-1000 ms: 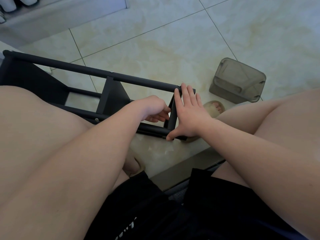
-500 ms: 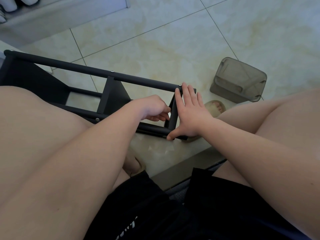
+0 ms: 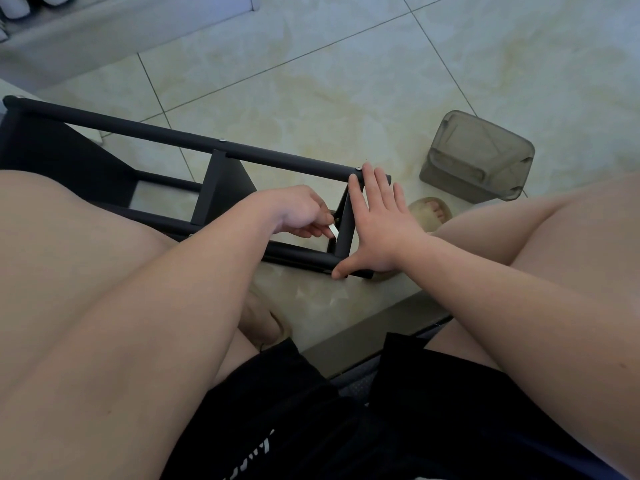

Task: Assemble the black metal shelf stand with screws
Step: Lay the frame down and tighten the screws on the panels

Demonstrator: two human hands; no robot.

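The black metal shelf stand (image 3: pixel 221 183) lies on its side on the tiled floor between my knees, its long tubes running from far left to the middle. My right hand (image 3: pixel 377 223) lies flat with straight fingers against the stand's right end panel, thumb down at the lower tube. Inside the frame, my left hand (image 3: pixel 304 213) has its fingers curled around a small pale tool (image 3: pixel 333 232) held against the inner face of that end panel. The screw itself is hidden.
A translucent grey plastic container (image 3: pixel 479 157) lies tipped on the floor to the right of the stand. My sandalled feet (image 3: pixel 431 211) sit beside and below the frame. A low white ledge (image 3: pixel 104 32) runs along the far left.
My left hand has shifted slightly inside the frame, and the pale tool now shows at its fingertips. The right hand and the stand have stayed put.
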